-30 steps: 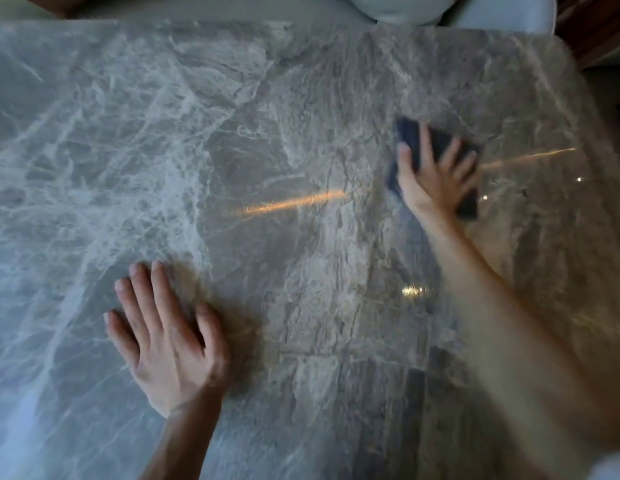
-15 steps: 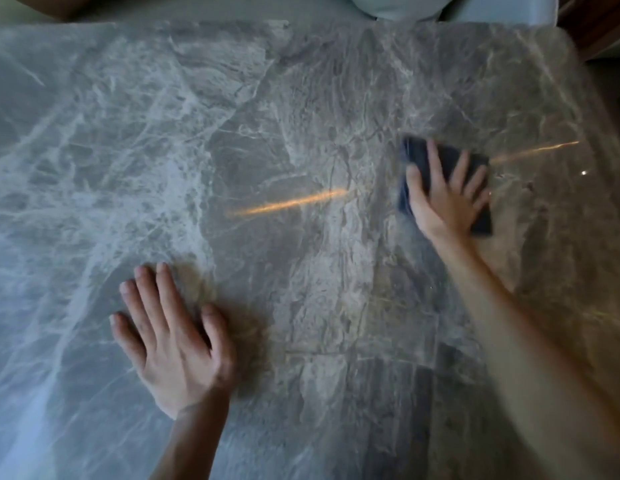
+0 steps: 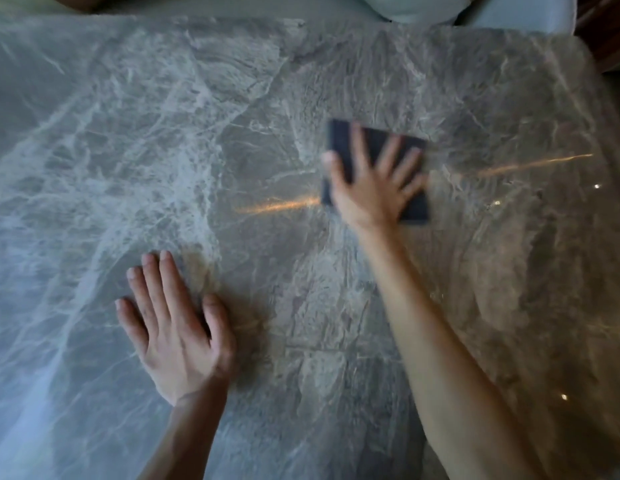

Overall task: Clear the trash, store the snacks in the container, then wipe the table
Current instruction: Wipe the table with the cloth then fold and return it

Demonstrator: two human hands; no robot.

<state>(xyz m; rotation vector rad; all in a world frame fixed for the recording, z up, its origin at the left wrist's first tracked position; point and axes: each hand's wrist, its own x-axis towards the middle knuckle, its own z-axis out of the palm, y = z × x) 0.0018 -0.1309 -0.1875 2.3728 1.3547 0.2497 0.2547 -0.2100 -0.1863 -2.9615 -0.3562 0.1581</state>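
Nearest me, my left hand (image 3: 178,336) lies flat on the grey marble tabletop (image 3: 94,161), its grip spread with fingers close together, holding nothing. Ahead and to its right, my right hand (image 3: 374,188) presses a dark blue cloth (image 3: 343,140) flat to the tabletop, grip splayed wide, blurred. Beyond the far edge sits something pale (image 3: 415,5).

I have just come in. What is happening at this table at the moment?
A person is wiping the grey veined marble table. The right hand presses a dark blue rectangular cloth flat on the far right part of the top, fingers spread over it. The left hand lies flat on the bare marble nearer the person, holding nothing. No trash or snacks are visible on the table.
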